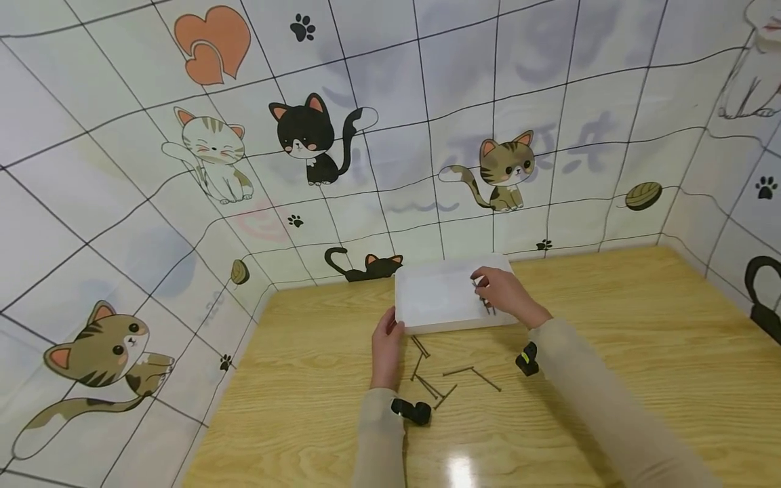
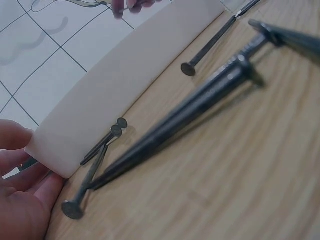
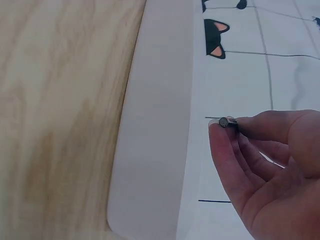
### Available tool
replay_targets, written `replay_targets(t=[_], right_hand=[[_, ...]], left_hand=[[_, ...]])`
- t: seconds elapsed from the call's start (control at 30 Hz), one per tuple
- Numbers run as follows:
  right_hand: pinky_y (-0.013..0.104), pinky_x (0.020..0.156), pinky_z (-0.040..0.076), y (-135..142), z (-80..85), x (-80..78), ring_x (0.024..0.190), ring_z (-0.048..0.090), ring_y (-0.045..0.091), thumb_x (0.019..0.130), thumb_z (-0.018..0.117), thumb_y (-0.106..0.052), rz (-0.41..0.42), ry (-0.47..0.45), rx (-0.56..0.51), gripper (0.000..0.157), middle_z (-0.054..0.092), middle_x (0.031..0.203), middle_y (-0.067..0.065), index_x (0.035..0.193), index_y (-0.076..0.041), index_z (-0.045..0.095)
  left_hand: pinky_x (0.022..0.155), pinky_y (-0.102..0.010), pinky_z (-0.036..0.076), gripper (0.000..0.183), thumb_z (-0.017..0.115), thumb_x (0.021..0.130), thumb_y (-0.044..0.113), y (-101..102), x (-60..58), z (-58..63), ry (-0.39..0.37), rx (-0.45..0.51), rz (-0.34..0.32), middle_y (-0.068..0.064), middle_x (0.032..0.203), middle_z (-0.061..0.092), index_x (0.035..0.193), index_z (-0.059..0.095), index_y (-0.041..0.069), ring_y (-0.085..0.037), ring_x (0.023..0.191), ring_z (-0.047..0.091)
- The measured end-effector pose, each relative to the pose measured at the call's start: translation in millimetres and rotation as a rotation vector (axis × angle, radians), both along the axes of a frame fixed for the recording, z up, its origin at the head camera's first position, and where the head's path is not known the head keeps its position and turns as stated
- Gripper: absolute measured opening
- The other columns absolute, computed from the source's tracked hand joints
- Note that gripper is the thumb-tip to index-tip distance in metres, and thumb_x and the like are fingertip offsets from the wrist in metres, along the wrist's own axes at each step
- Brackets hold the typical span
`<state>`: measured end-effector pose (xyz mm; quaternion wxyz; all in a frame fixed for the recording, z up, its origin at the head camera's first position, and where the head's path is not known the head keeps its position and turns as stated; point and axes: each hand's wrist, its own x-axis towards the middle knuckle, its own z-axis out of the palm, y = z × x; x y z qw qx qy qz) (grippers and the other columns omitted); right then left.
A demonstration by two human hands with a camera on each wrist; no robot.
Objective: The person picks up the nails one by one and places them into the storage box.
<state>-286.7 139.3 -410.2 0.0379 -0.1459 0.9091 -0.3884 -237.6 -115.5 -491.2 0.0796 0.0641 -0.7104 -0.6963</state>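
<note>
A white shallow box (image 1: 436, 298) lies on the wooden table. At its front left corner my left hand (image 1: 387, 349) grips the wall, thumb at the rim and fingers curled against the side. My right hand (image 1: 505, 293) is over the right part of the box. Between its thumb and fingertips it pinches a nail (image 3: 224, 122), head toward the right wrist camera. A few nails (image 1: 490, 308) lie in the box below the right hand. In front of the box, several dark nails (image 2: 165, 127) are scattered on the table, some side by side or crossing.
The wooden table (image 1: 305, 379) extends to both sides of the box. Behind it rises a wall (image 1: 390, 122) covered in cat drawings and grid lines, continuing around the left and right sides. Small black devices (image 1: 411, 411) are strapped on both wrists, over the sleeves.
</note>
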Motion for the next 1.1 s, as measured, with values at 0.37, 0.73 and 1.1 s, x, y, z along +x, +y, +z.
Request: replay_targets(t=[0.37, 0.73, 1.1], right_hand=[[0.038, 0.064, 0.052, -7.1, -2.6, -47.1, 0.073, 0.062, 0.029, 0.085, 0.051, -0.001, -0.002, -0.079, 0.022, 0.034, 0.058, 0.101, 0.022, 0.118, 0.007, 0.049], [0.033, 0.056, 0.048, -10.7, -23.6, -56.5, 0.067, 0.061, 0.025, 0.086, 0.051, -0.003, -0.067, -0.162, 0.064, 0.034, 0.062, 0.092, 0.018, 0.119, 0.006, 0.05], [0.029, 0.056, 0.044, -15.0, -29.2, -59.1, 0.063, 0.058, 0.02, 0.083, 0.052, -0.003, -0.104, -0.151, 0.124, 0.033, 0.062, 0.081, 0.013, 0.114, 0.009, 0.053]], left_hand=[[0.098, -0.035, 0.033, 0.042, 0.05, 0.091, 0.017, -2.3, -3.5, 0.9, 0.01, 0.003, 0.005, -0.002, 0.13, 0.045, 0.133, 0.043, 0.014, -0.016, 0.118, 0.042], [0.096, -0.036, 0.035, 0.042, 0.05, 0.091, 0.018, -0.6, -2.6, -3.5, 0.015, 0.015, 0.001, -0.003, 0.129, 0.046, 0.132, 0.044, 0.015, -0.017, 0.115, 0.044], [0.098, -0.04, 0.032, 0.043, 0.049, 0.092, 0.014, 0.6, 5.3, 11.5, 0.017, 0.009, -0.015, -0.01, 0.132, 0.043, 0.134, 0.041, 0.009, -0.025, 0.12, 0.04]])
